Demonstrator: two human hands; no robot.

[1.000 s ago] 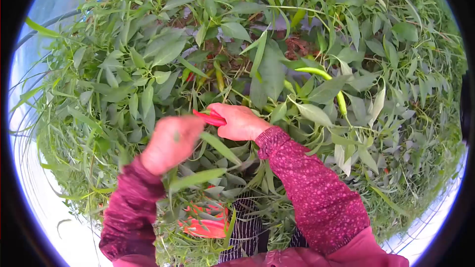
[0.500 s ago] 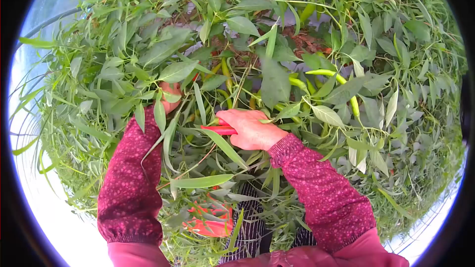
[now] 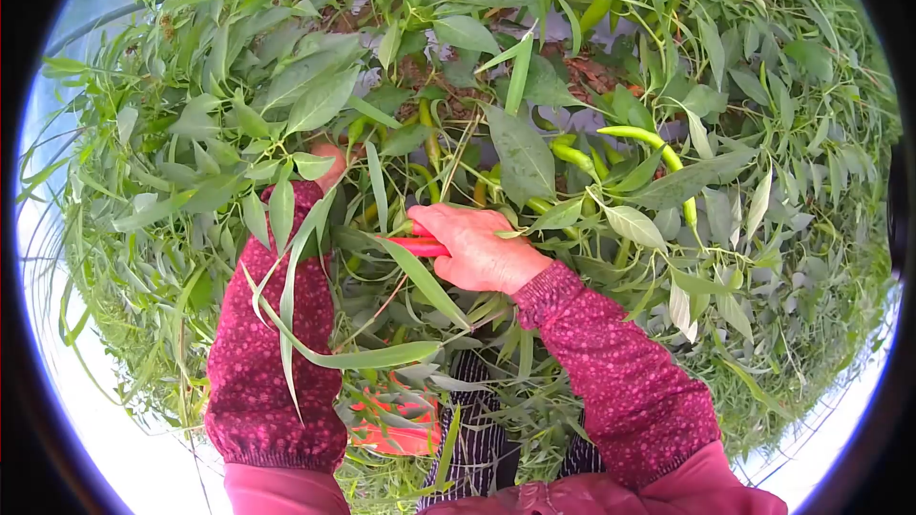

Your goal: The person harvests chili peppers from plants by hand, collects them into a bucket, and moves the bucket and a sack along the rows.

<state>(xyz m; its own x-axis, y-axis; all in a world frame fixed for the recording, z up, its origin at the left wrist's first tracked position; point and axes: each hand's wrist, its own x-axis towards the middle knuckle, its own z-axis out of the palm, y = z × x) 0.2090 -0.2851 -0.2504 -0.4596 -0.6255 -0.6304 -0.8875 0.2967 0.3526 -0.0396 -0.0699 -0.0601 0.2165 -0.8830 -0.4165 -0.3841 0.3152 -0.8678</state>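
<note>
My right hand point(image 3: 482, 248) is closed around red chili peppers point(image 3: 420, 247), whose ends stick out to the left of its fingers. Deep among the pepper plant leaves point(image 3: 320, 100), my left hand point(image 3: 330, 168) shows only in part, and foliage hides its fingers. A long grass blade point(image 3: 377, 357) lies across my left sleeve. Beyond my right hand hang yellow-green chili peppers point(image 3: 575, 156), one of them long and bent point(image 3: 649, 140). A darker, yellowish pepper point(image 3: 429, 138) hangs between the two hands, farther in.
Dense pepper plants and grass surround both arms. A bright red container or bag point(image 3: 396, 424) sits low among the leaves, beside my striped trouser leg point(image 3: 469, 420). Pale sheeting point(image 3: 592, 119) and brown litter point(image 3: 587, 76) show through gaps. Translucent film point(image 3: 91, 29) rises at the upper left.
My left hand has reached farther into the foliage, and its forearm has shifted slightly right, pulling grass blades across the sleeve. My right hand stays nearly in place with the red peppers.
</note>
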